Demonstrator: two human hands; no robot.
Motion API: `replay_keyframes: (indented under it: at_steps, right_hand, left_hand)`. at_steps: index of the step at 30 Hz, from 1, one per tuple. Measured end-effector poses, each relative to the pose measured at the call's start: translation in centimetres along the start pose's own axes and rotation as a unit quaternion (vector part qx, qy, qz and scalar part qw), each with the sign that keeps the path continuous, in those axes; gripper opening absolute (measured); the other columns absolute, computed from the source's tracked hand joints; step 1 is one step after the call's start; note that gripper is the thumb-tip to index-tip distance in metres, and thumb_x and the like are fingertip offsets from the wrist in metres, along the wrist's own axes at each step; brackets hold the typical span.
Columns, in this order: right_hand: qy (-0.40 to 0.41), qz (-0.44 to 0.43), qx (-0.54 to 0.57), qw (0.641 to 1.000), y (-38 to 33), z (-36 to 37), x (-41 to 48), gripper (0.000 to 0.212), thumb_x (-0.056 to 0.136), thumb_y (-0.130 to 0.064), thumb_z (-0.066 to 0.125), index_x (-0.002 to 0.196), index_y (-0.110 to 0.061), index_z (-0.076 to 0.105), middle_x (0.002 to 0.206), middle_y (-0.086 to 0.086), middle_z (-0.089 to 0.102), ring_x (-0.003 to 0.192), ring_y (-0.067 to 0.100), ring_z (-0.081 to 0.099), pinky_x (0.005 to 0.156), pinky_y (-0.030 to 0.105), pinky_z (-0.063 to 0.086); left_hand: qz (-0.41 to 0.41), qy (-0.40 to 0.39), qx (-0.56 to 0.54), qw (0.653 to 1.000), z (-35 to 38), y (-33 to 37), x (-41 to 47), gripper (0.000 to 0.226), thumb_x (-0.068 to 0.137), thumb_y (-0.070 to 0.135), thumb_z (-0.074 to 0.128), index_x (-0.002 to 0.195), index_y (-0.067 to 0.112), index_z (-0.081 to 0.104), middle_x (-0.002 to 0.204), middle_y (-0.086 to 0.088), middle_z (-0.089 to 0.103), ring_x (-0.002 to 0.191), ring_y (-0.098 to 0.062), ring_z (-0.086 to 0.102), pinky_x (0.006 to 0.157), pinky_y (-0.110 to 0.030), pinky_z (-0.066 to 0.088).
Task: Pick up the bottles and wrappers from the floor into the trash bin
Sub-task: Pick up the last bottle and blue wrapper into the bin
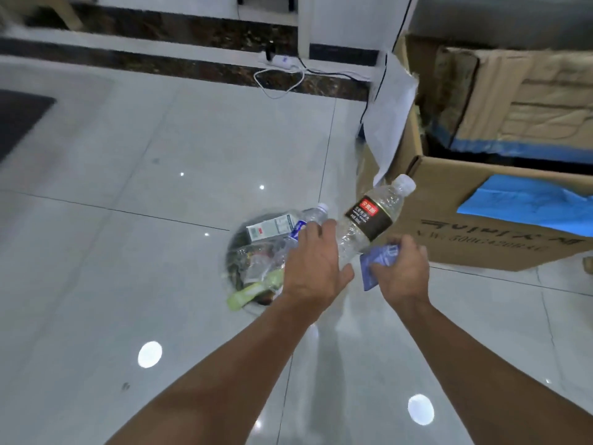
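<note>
My left hand (313, 264) grips a clear plastic bottle (373, 216) with a black label and white cap, tilted up to the right above the trash bin. My right hand (401, 268) is closed around a blue wrapper (373, 263), just right of the bottle's base. The round trash bin (231, 248) stands on the floor below and left of my hands, partly hidden by my left hand. Inside it lie another clear bottle (313, 214), a small white carton (271, 228), a green wrapper (253, 289) and crumpled plastic.
A large open cardboard box (481, 239) with blue tape stands right of the bin, with white paper (390, 117) hanging on its corner. A white power strip (279, 62) and cables lie by the far wall. A dark mat (19, 120) lies at left on the glossy tile floor.
</note>
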State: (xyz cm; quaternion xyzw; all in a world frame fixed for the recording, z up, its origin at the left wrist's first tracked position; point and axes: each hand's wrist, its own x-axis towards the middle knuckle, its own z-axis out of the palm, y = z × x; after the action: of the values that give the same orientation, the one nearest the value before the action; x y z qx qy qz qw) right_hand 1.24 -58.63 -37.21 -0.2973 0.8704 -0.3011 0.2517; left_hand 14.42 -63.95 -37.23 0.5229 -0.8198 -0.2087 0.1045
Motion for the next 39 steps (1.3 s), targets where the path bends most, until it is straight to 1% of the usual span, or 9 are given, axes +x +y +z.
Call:
replay_keyframes:
  at_steps: [8, 12, 15, 21, 23, 25, 29, 34, 39]
  right_hand:
    - [-0.046, -0.041, 0.033, 0.998, -5.5, 6.5, -4.0, 0.052, 0.075, 0.001, 0.073, 0.118, -0.019, 0.053, 0.116, 0.004, 0.046, 0.081, 0.014, 0.053, 0.077, 0.026, 0.05]
    - [-0.044, -0.028, 0.026, 0.998, -4.6, 8.8, -4.7, 0.052, 0.077, 0.0, 0.071, 0.121, -0.019, 0.05, 0.119, 0.006, 0.046, 0.087, 0.02, 0.058, 0.083, 0.036, 0.054]
    - [-0.021, -0.032, 0.025, 0.999, -3.4, 10.0, -4.7, 0.053, 0.075, 0.0, 0.072, 0.121, -0.016, 0.051, 0.12, 0.008, 0.048, 0.086, 0.015, 0.052, 0.08, 0.029, 0.05]
    - [-0.016, -0.012, 0.025, 0.999, -1.8, 11.9, -2.9, 0.055, 0.073, 0.002, 0.072, 0.121, -0.016, 0.053, 0.12, 0.008, 0.05, 0.091, 0.016, 0.053, 0.073, 0.017, 0.042]
    - [-0.019, -0.005, 0.039, 0.999, -1.6, 12.3, -2.4, 0.054, 0.073, 0.003, 0.071, 0.12, -0.016, 0.053, 0.118, 0.007, 0.05, 0.089, 0.013, 0.052, 0.061, 0.003, 0.039]
    - [-0.024, -0.001, 0.051, 0.998, -1.3, 12.6, -2.1, 0.053, 0.073, 0.003, 0.071, 0.12, -0.015, 0.054, 0.117, 0.006, 0.049, 0.089, 0.011, 0.052, 0.056, 0.0, 0.038]
    - [-0.053, 0.002, 0.047, 0.997, -1.1, 12.9, -1.9, 0.054, 0.074, 0.003, 0.07, 0.121, -0.017, 0.053, 0.12, 0.007, 0.049, 0.099, 0.017, 0.057, 0.073, 0.016, 0.043]
    - [-0.093, 0.045, 0.043, 0.994, -0.1, 13.3, -1.8, 0.057, 0.074, 0.002, 0.073, 0.123, -0.017, 0.05, 0.12, 0.009, 0.054, 0.103, 0.022, 0.058, 0.078, 0.026, 0.049]
    - [-0.15, 0.112, 0.053, 0.981, 1.6, 13.9, -2.2, 0.065, 0.075, -0.001, 0.076, 0.123, -0.017, 0.037, 0.099, 0.003, 0.055, 0.089, 0.02, 0.059, 0.064, 0.023, 0.045]
  left_hand:
    - [-0.121, -0.008, 0.073, 0.99, -7.9, -13.6, 0.2, 0.075, 0.077, 0.04, 0.072, 0.136, 0.015, 0.034, 0.119, -0.009, 0.045, 0.109, -0.028, 0.05, 0.083, -0.045, 0.051]
    - [-0.182, -0.04, 0.044, 0.982, -8.1, -18.8, 0.7, 0.078, 0.075, 0.035, 0.076, 0.136, 0.011, 0.034, 0.122, -0.015, 0.05, 0.113, -0.035, 0.05, 0.089, -0.046, 0.045]
    - [-0.233, -0.06, 0.001, 0.971, -6.4, -21.2, 1.6, 0.076, 0.074, 0.031, 0.077, 0.133, 0.01, 0.035, 0.12, -0.02, 0.053, 0.11, -0.038, 0.054, 0.089, -0.044, 0.045]
    - [-0.273, -0.042, -0.095, 0.957, -1.7, -22.8, 3.1, 0.078, 0.079, 0.038, 0.075, 0.138, 0.007, 0.034, 0.123, -0.021, 0.056, 0.114, -0.037, 0.055, 0.094, -0.047, 0.047]
    - [-0.26, -0.052, -0.117, 0.957, -0.4, -23.1, 3.4, 0.084, 0.084, 0.041, 0.07, 0.149, 0.012, 0.024, 0.13, -0.022, 0.053, 0.12, -0.038, 0.052, 0.099, -0.048, 0.045]
    - [-0.257, -0.091, -0.113, 0.956, 0.6, -23.3, 3.7, 0.086, 0.09, 0.049, 0.059, 0.154, 0.021, 0.009, 0.134, -0.023, 0.05, 0.123, -0.04, 0.049, 0.102, -0.049, 0.042]
    - [-0.289, -0.119, -0.109, 0.944, 1.4, -23.5, 3.9, 0.076, 0.095, 0.06, 0.035, 0.155, 0.025, 0.002, 0.137, -0.027, 0.047, 0.126, -0.043, 0.046, 0.105, -0.051, 0.038]
    - [-0.319, -0.052, -0.16, 0.933, 1.5, -23.3, 4.3, 0.081, 0.092, 0.059, 0.045, 0.152, 0.01, 0.019, 0.144, -0.021, 0.045, 0.131, -0.037, 0.044, 0.107, -0.044, 0.035]
    - [-0.349, -0.011, -0.177, 0.92, 1.9, -22.9, 4.4, 0.089, 0.088, 0.064, 0.049, 0.151, 0.009, 0.019, 0.147, -0.02, 0.041, 0.135, -0.035, 0.04, 0.107, -0.043, 0.035]
